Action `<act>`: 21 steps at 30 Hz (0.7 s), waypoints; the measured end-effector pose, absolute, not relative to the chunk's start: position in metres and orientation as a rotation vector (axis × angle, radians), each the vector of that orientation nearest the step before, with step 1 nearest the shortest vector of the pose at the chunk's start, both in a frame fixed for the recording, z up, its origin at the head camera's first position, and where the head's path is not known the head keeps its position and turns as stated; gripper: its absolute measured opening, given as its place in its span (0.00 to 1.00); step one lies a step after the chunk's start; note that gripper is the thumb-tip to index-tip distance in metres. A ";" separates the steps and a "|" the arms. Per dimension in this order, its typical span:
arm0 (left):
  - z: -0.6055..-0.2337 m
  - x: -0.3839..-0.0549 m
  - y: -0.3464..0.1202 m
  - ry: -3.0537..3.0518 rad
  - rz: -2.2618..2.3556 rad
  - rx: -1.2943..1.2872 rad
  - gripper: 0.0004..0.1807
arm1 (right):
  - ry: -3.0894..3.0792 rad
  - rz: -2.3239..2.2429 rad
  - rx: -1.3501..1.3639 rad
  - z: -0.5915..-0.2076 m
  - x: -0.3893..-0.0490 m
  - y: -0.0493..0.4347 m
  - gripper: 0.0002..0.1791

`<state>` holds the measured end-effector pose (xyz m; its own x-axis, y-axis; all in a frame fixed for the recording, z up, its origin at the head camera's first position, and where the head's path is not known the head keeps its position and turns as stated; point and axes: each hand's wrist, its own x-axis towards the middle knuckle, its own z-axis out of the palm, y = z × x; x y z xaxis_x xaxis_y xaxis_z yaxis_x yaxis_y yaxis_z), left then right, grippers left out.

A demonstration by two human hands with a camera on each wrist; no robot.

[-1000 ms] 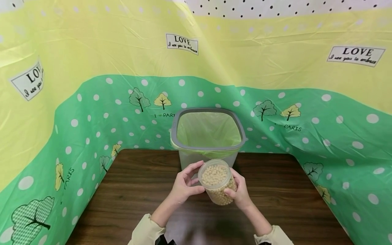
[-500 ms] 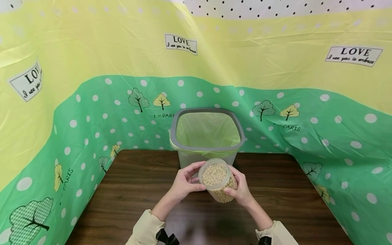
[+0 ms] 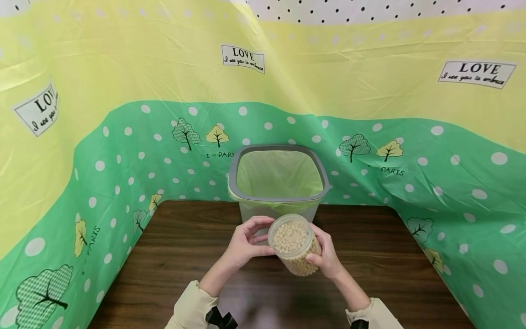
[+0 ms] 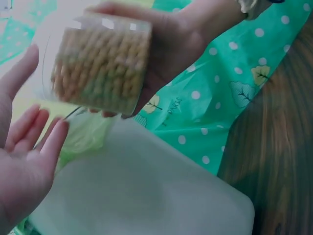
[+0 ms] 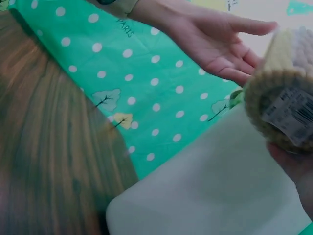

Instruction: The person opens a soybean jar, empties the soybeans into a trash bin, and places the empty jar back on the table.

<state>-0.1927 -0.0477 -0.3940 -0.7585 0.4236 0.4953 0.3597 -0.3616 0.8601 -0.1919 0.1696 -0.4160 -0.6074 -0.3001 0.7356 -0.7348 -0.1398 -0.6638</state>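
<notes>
My right hand [image 3: 326, 256] holds a clear plastic jar [image 3: 297, 246] of small round beige pellets, its thumb on the near side and the fingers round the right side. The jar leans with its rim toward my left hand. My left hand [image 3: 245, 241] is beside the rim, thumb and fingers spread and loosely bent. In the left wrist view its fingers [image 4: 55, 139] show apart from the jar. A white barcode label [image 5: 293, 115] on the jar's base shows in the right wrist view. Behind the jar stands a grey-rimmed bin [image 3: 279, 199] lined with a pale green bag [image 3: 281, 176].
The bin stands at the back of a dark brown wood-grain table [image 3: 185, 256]. A green and yellow printed curtain [image 3: 370, 91] hangs round the back and both sides.
The jar and my right hand have shifted slightly to the right. My left hand's fingertips stay near the rim. The bin has not moved.
</notes>
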 end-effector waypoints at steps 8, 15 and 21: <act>-0.396 -0.195 -0.049 1.619 2.213 1.318 0.43 | -1.816 1.787 1.279 -0.413 -0.187 0.169 0.32; -0.397 -0.183 -0.040 1.840 2.399 1.026 0.40 | -1.764 1.637 0.964 -0.419 -0.179 0.156 0.40; -0.398 -0.181 -0.036 1.866 2.431 1.001 0.38 | -1.728 1.653 0.851 -0.420 -0.177 0.152 0.39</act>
<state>-0.1807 -0.0363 -0.3984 -0.8039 0.2971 0.5152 0.4209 -0.3278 0.8458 -0.1773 0.1520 -0.4199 -0.6186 -0.0471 0.7843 -0.7856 0.0217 -0.6183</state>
